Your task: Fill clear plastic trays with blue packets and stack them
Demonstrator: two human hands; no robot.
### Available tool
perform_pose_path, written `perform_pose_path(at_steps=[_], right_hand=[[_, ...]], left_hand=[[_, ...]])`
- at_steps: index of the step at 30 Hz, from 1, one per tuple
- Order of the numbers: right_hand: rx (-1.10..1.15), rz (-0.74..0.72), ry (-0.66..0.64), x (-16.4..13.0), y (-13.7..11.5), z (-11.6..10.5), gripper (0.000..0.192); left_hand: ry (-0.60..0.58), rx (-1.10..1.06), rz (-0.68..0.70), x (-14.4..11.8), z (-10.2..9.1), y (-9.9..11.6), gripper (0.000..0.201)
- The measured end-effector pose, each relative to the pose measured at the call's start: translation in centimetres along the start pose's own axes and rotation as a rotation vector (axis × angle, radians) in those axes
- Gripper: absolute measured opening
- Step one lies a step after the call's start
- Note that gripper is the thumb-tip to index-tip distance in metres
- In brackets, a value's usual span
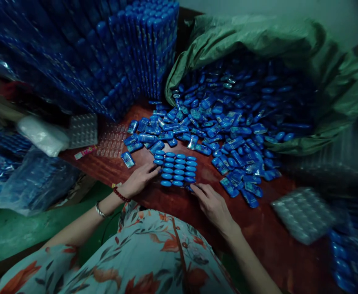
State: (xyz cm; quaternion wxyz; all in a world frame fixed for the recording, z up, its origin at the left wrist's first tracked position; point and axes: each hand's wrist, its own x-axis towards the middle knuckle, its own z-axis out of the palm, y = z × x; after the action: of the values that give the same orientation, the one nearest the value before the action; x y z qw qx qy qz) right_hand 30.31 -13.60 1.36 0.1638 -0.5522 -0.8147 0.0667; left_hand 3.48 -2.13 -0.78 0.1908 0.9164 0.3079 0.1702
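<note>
In front of me on the table lies a clear plastic tray (pixel 175 169) with rows of small blue oval-ended plastic cases (pixel 179 166) standing in it. My left hand (pixel 139 179) grips the tray's left edge, fingers and thumb close together. At the tray's near right corner, the fingers of my right hand (pixel 212 201) are closed on a blue case (pixel 190 188), mostly hidden by the fingertips. Beyond the tray, many loose flat blue cases (pixel 179 130) with printed labels spread across the table. One loose case (pixel 127 159) lies apart, just past my left hand.
A large green sack (pixel 328 53) lies open at the back right, spilling blue cases. Tall stacks of filled trays (pixel 148 45) rise at the back left. Bare clear trays (pixel 111 140) lie at the left; another tray stack (pixel 304 214) sits right on the red-brown table (pixel 252 228).
</note>
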Motion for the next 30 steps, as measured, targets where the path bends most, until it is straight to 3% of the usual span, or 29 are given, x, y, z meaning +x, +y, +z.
perform_pose_path(at_steps=[4,8,10,12,16,19,24,27,30], right_hand=[[-0.047,-0.052,0.047,-0.2,0.3,0.9,0.037],[-0.06,-0.077,0.043,0.1,0.3,1.3,0.036],[-0.043,-0.081,0.01,0.5,0.1,1.0,0.034],[0.003,-0.052,-0.019,0.9,0.0,0.3,0.03],[0.169,0.113,0.066,1.3,-0.1,-0.5,0.024],[0.188,0.138,0.105,1.2,-0.2,0.0,0.024],[0.077,0.101,0.01,1.2,-0.5,1.0,0.024],[-0.008,0.104,-0.076,1.9,-0.8,0.4,0.027],[-0.065,0.076,-0.154,2.9,-0.8,-0.4,0.028]], left_hand=[[0.182,0.065,-0.14,-2.2,1.5,0.1,0.041],[0.526,0.053,-0.543,-3.5,1.2,-1.9,0.036],[0.574,0.079,-0.724,-3.8,0.4,-3.6,0.044],[0.508,0.076,-0.801,-3.7,-0.3,-5.1,0.053],[0.243,0.057,-0.811,-3.0,-0.9,-6.2,0.055],[0.14,0.073,-0.736,-2.5,-0.6,-6.0,0.056],[0.148,-0.034,-0.65,-3.0,-0.3,-5.0,0.054],[0.251,-0.175,-0.613,-3.6,-0.8,-3.4,0.041],[0.363,-0.279,-0.616,-3.7,-1.2,-1.0,0.04]])
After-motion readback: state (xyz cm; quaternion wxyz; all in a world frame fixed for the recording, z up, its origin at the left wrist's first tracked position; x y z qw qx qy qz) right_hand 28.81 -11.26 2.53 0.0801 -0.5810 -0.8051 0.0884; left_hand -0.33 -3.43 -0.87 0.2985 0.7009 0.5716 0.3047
